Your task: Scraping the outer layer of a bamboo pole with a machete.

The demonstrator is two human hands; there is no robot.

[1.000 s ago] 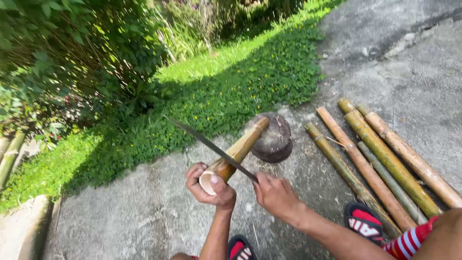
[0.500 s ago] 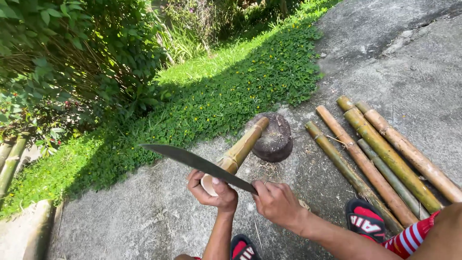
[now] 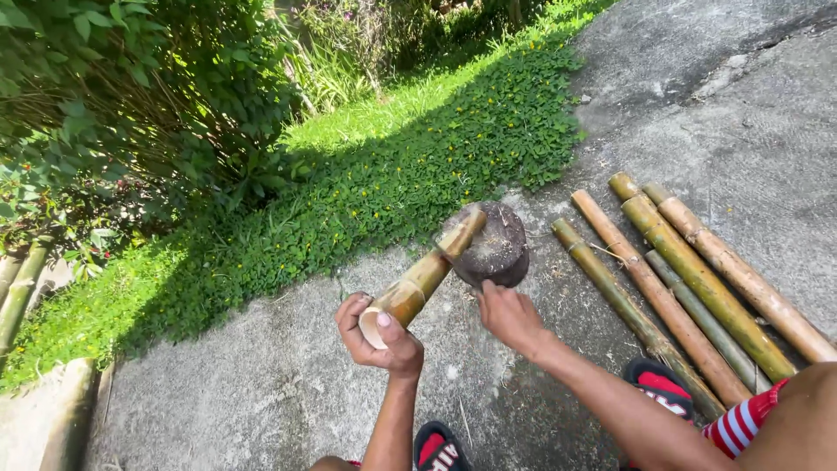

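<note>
The left hand [image 3: 381, 336] is closing its fingers around the near, cut end of a short bamboo piece [image 3: 425, 275], with the thumb pressing over the top, so this grip is firm and full. The piece is slanting up and away from that hand, and its far end is resting on a dark round block [image 3: 495, 247] on the concrete ground [image 3: 261, 384]. Just right of the grip, the right hand [image 3: 510, 316] is hovering beside the near edge of the block; its fingers look curled, but I cannot tell if they are holding anything, as no tool is showing. To work well here, I think the person is needing to keep the far end steady on the block and the gripping fingers low. Further right, several long bamboo poles [image 3: 697, 279] are lying side by side, and red sandals [image 3: 660, 386] are showing below.
</note>
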